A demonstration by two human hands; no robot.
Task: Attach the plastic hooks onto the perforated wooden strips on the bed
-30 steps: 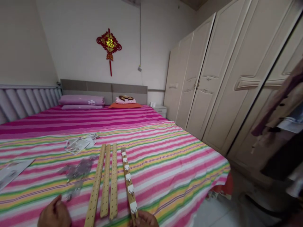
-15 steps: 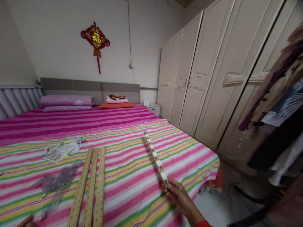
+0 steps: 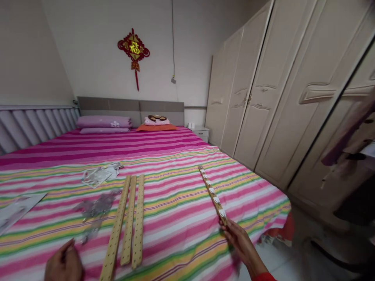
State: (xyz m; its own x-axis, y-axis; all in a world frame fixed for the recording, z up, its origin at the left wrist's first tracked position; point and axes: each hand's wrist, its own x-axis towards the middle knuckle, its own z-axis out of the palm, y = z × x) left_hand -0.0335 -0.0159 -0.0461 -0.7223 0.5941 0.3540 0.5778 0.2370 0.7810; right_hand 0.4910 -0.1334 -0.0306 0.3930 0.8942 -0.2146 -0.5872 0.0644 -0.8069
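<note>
My right hand [image 3: 238,238] pinches the near end of a narrow wooden strip [image 3: 211,190] with a row of white knob-like pieces along it. The strip points away from me over the striped bedcover. At the lower left, my left hand [image 3: 63,261] has its fingers curled; whatever they may hold is hidden. It is nearest to clear plastic bags with small parts [image 3: 98,207]. Between my hands lie three light wooden strips with holes: a left one [image 3: 115,230], a middle one [image 3: 129,222] and a right one [image 3: 138,226].
The striped bedcover [image 3: 172,242] spreads under everything. Farther back is a pile of clear packets [image 3: 101,174], and a flat white packet [image 3: 19,210] lies at the left. Folded purple bedding [image 3: 104,122] rests by the headboard. A wardrobe [image 3: 272,97] stands along the right.
The view has swung left, so the bed's things appear farther right. My left hand has come further into view at the lower left. My right hand still holds the strip with the white pieces.
</note>
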